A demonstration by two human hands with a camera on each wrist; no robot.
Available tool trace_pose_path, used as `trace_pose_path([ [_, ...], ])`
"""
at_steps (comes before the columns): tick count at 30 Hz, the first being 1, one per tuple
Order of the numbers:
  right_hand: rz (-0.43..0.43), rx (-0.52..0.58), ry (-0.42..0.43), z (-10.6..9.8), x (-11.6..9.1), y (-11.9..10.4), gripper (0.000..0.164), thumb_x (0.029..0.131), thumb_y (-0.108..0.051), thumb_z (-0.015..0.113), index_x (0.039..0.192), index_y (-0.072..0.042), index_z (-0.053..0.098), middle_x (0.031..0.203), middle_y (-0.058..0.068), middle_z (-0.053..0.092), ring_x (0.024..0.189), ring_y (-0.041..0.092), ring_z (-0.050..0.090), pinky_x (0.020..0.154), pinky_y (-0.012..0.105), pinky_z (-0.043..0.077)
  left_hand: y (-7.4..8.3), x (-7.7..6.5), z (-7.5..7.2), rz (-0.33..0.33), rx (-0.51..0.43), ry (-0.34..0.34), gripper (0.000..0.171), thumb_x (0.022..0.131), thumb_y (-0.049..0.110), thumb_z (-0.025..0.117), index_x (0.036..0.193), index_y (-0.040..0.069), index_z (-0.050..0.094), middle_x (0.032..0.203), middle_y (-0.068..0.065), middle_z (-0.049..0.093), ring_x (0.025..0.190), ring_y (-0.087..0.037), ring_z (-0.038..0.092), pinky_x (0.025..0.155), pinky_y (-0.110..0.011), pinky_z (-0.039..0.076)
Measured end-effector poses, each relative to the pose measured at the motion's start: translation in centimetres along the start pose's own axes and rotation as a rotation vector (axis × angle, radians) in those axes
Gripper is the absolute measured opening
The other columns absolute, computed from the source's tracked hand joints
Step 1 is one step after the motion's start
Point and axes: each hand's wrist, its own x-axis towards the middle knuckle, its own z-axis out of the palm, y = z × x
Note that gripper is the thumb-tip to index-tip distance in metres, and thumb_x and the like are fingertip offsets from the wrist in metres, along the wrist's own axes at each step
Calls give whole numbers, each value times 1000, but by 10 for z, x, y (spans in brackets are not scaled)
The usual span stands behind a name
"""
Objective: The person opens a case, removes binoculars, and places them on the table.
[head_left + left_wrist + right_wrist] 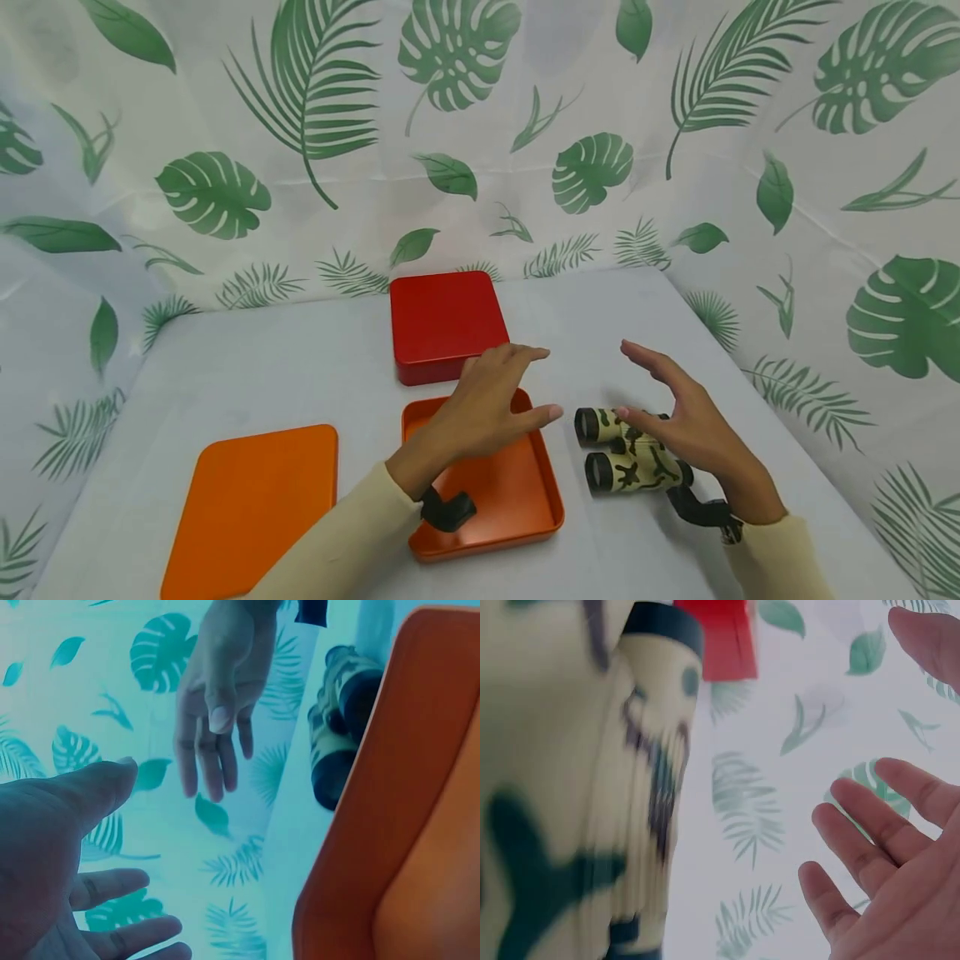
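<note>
Above the open orange box (pixel 498 500) hovers my left hand (pixel 483 408), its fingers extended and thumb apart, holding nothing. My right hand (pixel 686 417) is raised over a pair of camouflage binoculars (pixel 637 471), fingers spread and bare of any object. The binoculars lie on the table just right of the box. In the left wrist view both hands face each other across a gap, with the binoculars (pixel 334 742) beyond the box's orange wall (pixel 352 832). Close up in the right wrist view, the binoculars (pixel 645 787) stand apart from the right hand's fingers (pixel 862 847).
Behind the orange box sits a red box (pixel 450 321), its flat top facing up. An orange lid (pixel 262 500) lies flat at the left. The white table (pixel 360 358) meets a leaf-patterned cloth (pixel 495 208) at the back and sides.
</note>
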Motion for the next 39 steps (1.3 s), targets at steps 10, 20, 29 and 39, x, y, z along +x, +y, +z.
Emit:
trace_pose_path([
  [10,-75,-6,-8,13,21,-17,87,92,-27,85,165,-34,37,165,3,49,150,30,47,121,41,37,-26,-13,-20,-14,-46,135,69,100,44,71,158,17,46,153,-9,53,145,-28,46,122,-64,31],
  [20,-86,42,1,24,42,-38,87,92,-28,85,165,-32,37,160,5,54,144,28,53,120,63,42,-48,-18,-37,-82,-129,271,68,98,39,76,156,19,47,152,-7,55,142,-28,49,116,-61,43],
  [29,-131,107,5,36,58,-54,86,90,-22,86,162,-33,40,155,0,59,139,23,58,116,56,48,-68,-18,-48,-68,-219,428,66,95,32,80,152,14,51,145,-9,60,135,-34,55,111,-62,50],
  [39,-140,118,-19,45,79,-72,82,92,-24,84,161,-33,42,155,-2,58,138,23,58,113,54,51,-89,-19,-58,-128,-159,468,75,95,37,78,157,15,43,155,-11,51,143,-34,46,115,-62,46],
])
